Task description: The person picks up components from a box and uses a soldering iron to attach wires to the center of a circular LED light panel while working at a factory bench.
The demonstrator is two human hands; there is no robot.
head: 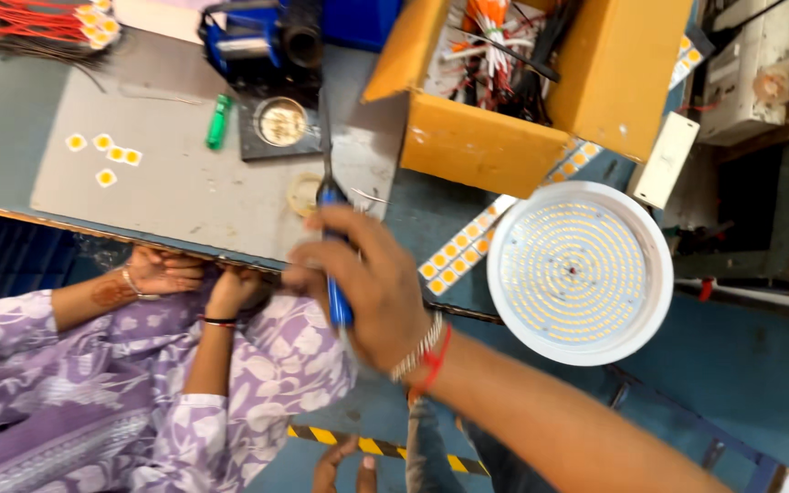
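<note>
Over a cluttered table (184, 196), beside a round white LED panel (580, 271) that looks light but fragile, the person's right hand (372, 288) is gripping a slim blue-handled tool (333, 265), fingers (349, 228) closing around its stiff handle, probably a soldering iron.

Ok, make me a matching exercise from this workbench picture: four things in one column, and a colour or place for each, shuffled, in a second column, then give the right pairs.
Things:
1. round LED panel
2. cardboard box
3. marker pen
4. tool handle in the right hand

Descriptions:
A. green, lying on the grey mat
B. blue, gripped in a fist
C. white rim, disc full of tiny yellow dots
D. orange-brown, holding red and white wires

Pairs: 1-C, 2-D, 3-A, 4-B
</note>
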